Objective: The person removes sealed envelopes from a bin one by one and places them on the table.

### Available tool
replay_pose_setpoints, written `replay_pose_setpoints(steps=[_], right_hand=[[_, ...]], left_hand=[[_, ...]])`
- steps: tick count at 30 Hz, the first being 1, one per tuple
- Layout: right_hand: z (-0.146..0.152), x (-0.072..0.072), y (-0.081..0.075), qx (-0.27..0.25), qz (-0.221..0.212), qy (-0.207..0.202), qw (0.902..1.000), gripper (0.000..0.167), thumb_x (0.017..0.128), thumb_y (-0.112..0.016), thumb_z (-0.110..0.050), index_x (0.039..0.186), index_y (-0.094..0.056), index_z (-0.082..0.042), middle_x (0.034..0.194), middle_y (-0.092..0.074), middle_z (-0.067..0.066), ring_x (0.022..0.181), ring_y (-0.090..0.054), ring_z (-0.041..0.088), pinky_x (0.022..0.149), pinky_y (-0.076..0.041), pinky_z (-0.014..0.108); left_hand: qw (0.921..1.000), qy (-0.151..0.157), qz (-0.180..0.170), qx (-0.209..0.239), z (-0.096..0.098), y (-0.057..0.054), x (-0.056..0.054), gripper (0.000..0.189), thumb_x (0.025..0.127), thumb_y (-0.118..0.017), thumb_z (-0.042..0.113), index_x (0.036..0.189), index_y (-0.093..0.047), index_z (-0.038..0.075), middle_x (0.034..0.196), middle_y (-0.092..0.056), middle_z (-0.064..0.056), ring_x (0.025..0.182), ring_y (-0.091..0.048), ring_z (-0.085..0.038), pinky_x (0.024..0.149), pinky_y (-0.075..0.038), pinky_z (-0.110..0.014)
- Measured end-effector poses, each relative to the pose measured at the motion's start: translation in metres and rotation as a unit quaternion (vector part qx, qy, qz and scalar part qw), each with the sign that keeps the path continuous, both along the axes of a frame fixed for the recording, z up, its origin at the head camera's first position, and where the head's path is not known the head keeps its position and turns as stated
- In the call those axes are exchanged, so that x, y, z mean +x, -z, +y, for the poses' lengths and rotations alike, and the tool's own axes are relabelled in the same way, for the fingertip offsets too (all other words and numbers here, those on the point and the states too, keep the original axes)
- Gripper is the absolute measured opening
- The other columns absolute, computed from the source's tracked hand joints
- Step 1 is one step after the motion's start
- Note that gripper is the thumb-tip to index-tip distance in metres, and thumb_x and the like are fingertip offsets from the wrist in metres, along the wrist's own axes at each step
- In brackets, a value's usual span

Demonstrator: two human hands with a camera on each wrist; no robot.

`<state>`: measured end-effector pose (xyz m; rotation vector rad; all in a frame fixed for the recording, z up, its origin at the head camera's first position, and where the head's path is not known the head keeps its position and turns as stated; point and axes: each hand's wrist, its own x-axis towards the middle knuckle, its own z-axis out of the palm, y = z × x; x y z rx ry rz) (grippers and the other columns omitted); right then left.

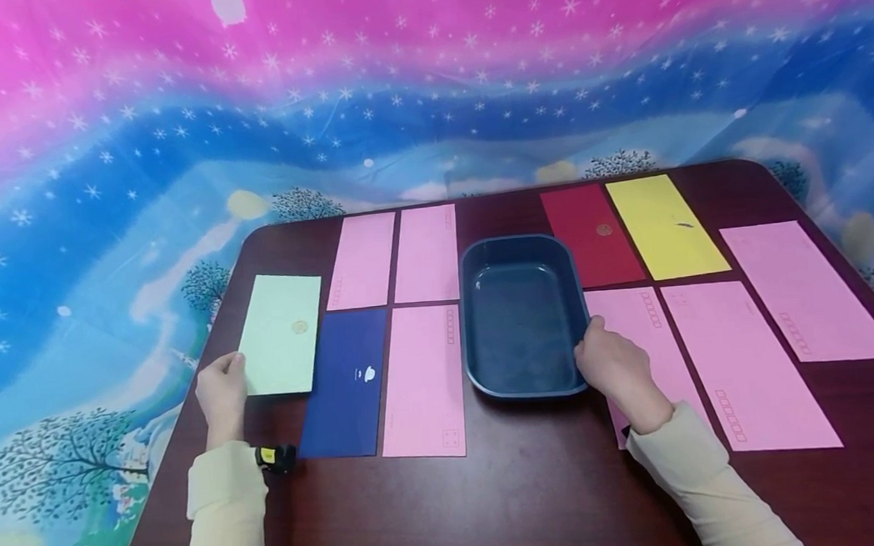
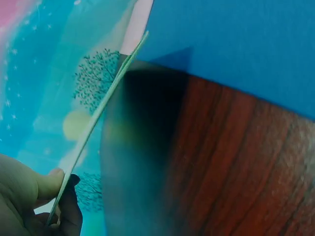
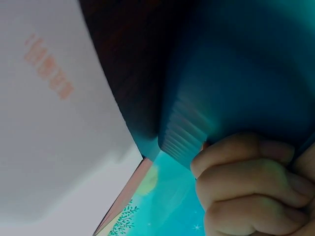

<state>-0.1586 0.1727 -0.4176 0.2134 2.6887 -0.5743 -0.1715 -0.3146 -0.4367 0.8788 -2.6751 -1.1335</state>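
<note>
My left hand (image 1: 222, 390) pinches the lower left edge of a pale green envelope (image 1: 279, 333). In the left wrist view the green envelope (image 2: 101, 108) appears edge-on between thumb and fingers, raised off the table and casting a shadow. On the right, my right hand (image 1: 619, 366) grips the right wall of a dark blue-grey rectangular tray (image 1: 530, 388), fingers curled over its rim. The right wrist view has those fingers (image 3: 251, 184) against the tray's side (image 3: 236, 88). Nothing lies inside the tray.
A blue envelope (image 1: 346, 383) and pink envelopes (image 1: 421, 382) lie between green envelope and tray. Right of the tray are red (image 1: 592, 234), yellow (image 1: 667, 225) and several pink envelopes (image 1: 750, 362). Beyond the brown table (image 1: 526, 501) hangs a patterned cloth (image 1: 425, 82).
</note>
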Motion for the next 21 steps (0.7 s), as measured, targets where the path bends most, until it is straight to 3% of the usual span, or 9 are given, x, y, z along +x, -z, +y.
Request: replay_pose_setpoints(steps=[5,8,14,17,21], right_hand=[[0.0,0.0,0.001,-0.001,-0.001,0.001,1.0,0.047,0.097,-0.038,-0.016,0.13,-0.03,0.017,0.079,-0.056,0.022,0.068,-0.057,0.03,0.054,-0.042,0.034],[0.0,-0.001,0.001,-0.004,-0.003,0.001,1.0,0.047,0.097,-0.037,-0.016,0.13,-0.03,0.017,0.078,-0.056,0.022,0.067,-0.057,0.029,0.054,-0.042,0.034],[0.0,-0.001,0.002,-0.001,-0.002,0.004,1.0,0.045,0.097,-0.037,-0.016,0.128,-0.032,0.016,0.077,-0.055,0.021,0.066,-0.056,0.029,0.054,-0.042,0.034],[-0.001,0.0,0.001,0.0,-0.003,0.005,1.0,0.045,0.097,-0.037,-0.016,0.128,-0.032,0.016,0.076,-0.055,0.021,0.066,-0.056,0.029,0.054,-0.042,0.034],[-0.001,0.0,0.0,0.0,-0.002,0.005,1.0,0.046,0.097,-0.037,-0.015,0.129,-0.031,0.017,0.077,-0.055,0.021,0.067,-0.056,0.029,0.054,-0.042,0.034]], left_hand=[[0.9999,-0.007,0.008,0.004,-0.002,0.004,-0.001,0.048,0.101,-0.041,0.027,0.139,-0.044,-0.003,0.137,-0.048,-0.03,0.128,-0.044,-0.045,0.106,-0.036,-0.054],[1.0,-0.001,0.002,0.002,-0.002,0.005,-0.002,0.054,0.098,-0.047,0.029,0.144,-0.038,0.0,0.143,-0.039,-0.032,0.132,-0.038,-0.047,0.108,-0.033,-0.055],[0.9952,0.049,-0.082,-0.02,0.0,0.01,-0.007,0.072,0.091,-0.058,0.026,0.149,-0.024,0.001,0.145,-0.01,-0.039,0.132,-0.018,-0.057,0.106,-0.026,-0.064],[0.993,0.065,-0.096,-0.024,0.0,0.013,-0.009,0.074,0.089,-0.058,0.02,0.149,-0.021,-0.001,0.145,-0.009,-0.039,0.131,-0.015,-0.057,0.104,-0.025,-0.065],[0.9933,0.063,-0.087,-0.041,0.002,0.019,-0.012,0.071,0.089,-0.059,0.018,0.146,-0.025,-0.005,0.144,-0.016,-0.039,0.13,-0.02,-0.057,0.106,-0.025,-0.062]])
